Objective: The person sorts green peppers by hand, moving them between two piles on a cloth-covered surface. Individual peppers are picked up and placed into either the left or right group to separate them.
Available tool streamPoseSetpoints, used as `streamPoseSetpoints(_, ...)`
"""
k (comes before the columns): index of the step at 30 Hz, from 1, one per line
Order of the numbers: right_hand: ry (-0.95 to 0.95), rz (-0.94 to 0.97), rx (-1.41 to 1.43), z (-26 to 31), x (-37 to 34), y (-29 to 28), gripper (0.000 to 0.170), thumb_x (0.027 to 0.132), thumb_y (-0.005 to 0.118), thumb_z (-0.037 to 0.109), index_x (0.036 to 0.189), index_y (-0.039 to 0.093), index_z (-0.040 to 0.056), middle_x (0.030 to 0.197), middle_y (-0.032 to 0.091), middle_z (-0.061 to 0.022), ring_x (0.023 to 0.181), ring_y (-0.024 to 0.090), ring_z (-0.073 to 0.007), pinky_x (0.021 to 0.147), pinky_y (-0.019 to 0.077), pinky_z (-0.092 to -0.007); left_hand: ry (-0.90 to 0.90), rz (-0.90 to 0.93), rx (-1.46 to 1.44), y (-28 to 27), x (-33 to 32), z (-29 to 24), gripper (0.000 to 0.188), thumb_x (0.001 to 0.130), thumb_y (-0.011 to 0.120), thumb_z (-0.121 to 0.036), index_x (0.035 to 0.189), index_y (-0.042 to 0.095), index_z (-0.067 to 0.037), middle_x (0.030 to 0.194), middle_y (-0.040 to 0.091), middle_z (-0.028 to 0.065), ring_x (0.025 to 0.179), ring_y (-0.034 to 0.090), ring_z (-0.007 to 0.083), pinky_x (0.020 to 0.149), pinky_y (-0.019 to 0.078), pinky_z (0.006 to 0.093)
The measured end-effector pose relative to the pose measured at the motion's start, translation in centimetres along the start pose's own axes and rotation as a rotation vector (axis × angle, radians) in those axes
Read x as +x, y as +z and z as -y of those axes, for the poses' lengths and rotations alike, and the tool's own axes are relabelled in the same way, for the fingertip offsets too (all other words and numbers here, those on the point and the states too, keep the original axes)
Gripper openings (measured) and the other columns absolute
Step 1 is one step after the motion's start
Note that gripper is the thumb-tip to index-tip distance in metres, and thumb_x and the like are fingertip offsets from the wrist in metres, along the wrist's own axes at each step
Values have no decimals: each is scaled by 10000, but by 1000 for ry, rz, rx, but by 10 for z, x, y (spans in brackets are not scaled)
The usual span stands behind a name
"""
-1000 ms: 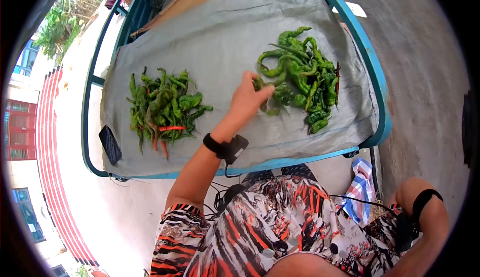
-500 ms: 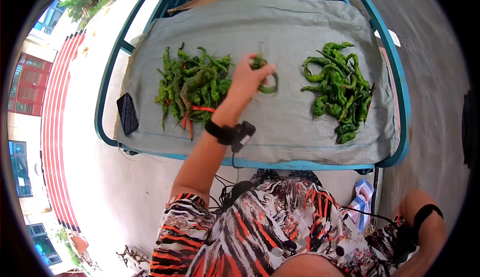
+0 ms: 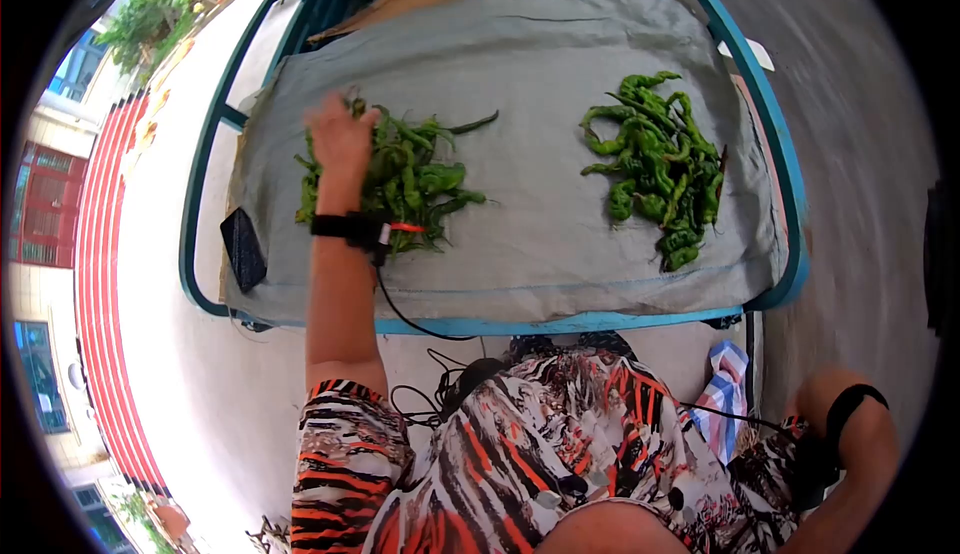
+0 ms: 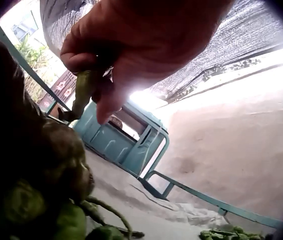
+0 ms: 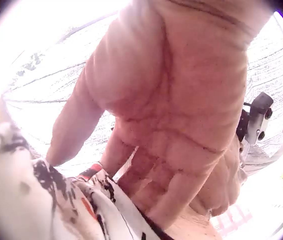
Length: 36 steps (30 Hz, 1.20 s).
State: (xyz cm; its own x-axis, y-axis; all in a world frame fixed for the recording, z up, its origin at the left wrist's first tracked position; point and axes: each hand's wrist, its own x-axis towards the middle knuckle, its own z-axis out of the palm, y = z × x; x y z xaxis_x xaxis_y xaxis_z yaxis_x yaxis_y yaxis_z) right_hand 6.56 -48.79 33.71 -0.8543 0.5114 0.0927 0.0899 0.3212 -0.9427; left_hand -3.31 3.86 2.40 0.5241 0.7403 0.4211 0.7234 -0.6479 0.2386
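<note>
Head view: L hand (image 3: pixel 342 139) over far end of L pepper pile (image 3: pixel 415 184) on grey sheet (image 3: pixel 535 169); R pepper pile (image 3: pixel 655 166), mostly green, lies well apart on same sheet. L wrist view: fingers clamped on a green pepper (image 4: pixel 83 90), held abv. the pile. R wrist view: R hand (image 5: pixel 166 100) agst. patterned clothing (image 5: pixel 112 202), fingers tog., thumb apart.

Head: daylight; fisheye curvature, black corners; pavement (image 3: pixel 148 264) blown out beyond left edge of cart bed (image 3: pixel 187 229); left fingers (image 3: pixel 328 119) motion-blurred. Left wrist: backlit, green peppers (image 4: pixel 71 220) in deep shadow. Right wrist: overexposed, glaring.
</note>
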Motion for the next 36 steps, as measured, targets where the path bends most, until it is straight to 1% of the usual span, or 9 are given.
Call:
streamPoseSetpoints(4, -112, -120, 4, -10, 1, 2, 252, 775, 576, 188, 970, 596, 29, 949, 590, -133, 939, 583, -293, 812, 488, -408, -151, 134, 98, 6, 22, 24, 495, 855, 699, -330, 1264, 589, -74, 1292, 491, 321, 1174, 529, 472, 934, 472, 536)
streamPoseSetpoints(10, 77, -137, -94, -7, 4, 8, 154, 786, 589, 196, 842, 592, 53, 815, 548, -79, 788, 569, -217, 707, 485, -332, 298, -147, 389, -42, -18, -43, 483, 827, 717, -237, 1264, 604, -63, 1279, 555, 274, 1186, 525, 442, 965, 450, 536)
streamPoseSetpoints(12, 84, -98, -115, -12, 4, 1, 141, 794, 587, 198, 816, 592, 59, 780, 531, -66, 760, 560, -195, 694, 479, -323, 554, -161, -74, -33, -41, -78, 447, 794, 739, -185, 1208, 624, -59, 1199, 589, 229, 1140, 545, 415, 942, 462, 516)
streamPoseSetpoints(14, 123, -47, -137, -18, 7, 0, 146, 791, 590, 198, 813, 599, 54, 771, 540, -69, 771, 563, -210, 739, 489, -345, 553, 381, -386, -42, -72, -131, 487, 821, 746, -220, 1269, 616, -80, 1217, 605, 200, 1167, 539, 369, 1015, 430, 455)
streamPoseSetpoints(17, -35, -94, -171, -23, 11, -7, 143, 790, 592, 192, 794, 603, 50, 790, 568, -80, 801, 579, -240, 829, 496, -384, 624, 684, -571, -27, -122, -200, 549, 838, 754, -280, 1294, 576, -34, 1245, 590, 211, 1168, 531, 381, 1024, 426, 458)
streamPoseSetpoints(21, -123, -174, -119, -23, 9, -4, 145, 784, 594, 180, 779, 613, 36, 854, 613, -103, 854, 600, -280, 966, 468, -436, 569, 628, -459, 8, -162, -258, 711, 774, 793, -378, 1293, 535, 33, 1269, 561, 213, 1191, 501, 377, 1009, 431, 463)
streamPoseSetpoints(26, -114, -425, -58, -24, -6, 3, 186, 875, 594, 270, 900, 659, 98, 940, 642, -110, 1023, 617, -279, 1052, 427, -465, 549, 650, -326, 24, -168, -276, 746, 678, 840, -371, 1233, 540, 28, 1171, 556, 183, 1125, 502, 352, 932, 448, 452)
streamPoseSetpoints(30, 3, -368, -170, -47, -30, -6, 278, 974, 535, 148, 1218, 624, 48, 1280, 632, -161, 1017, 673, -275, 802, 550, -395, 464, 672, -327, 27, -168, -280, 670, 635, 848, -303, 1148, 541, -1, 1114, 550, 176, 1079, 505, 351, 893, 454, 457)
streamPoseSetpoints(36, 630, -1245, -260, -160, -46, -7, 241, 882, 690, 90, 1103, 675, -2, 956, 700, -105, 858, 674, -185, 765, 530, -308, 460, 488, -439, 39, -183, -286, 519, 657, 787, -114, 1088, 512, -27, 1069, 555, 184, 1048, 512, 360, 860, 451, 455)
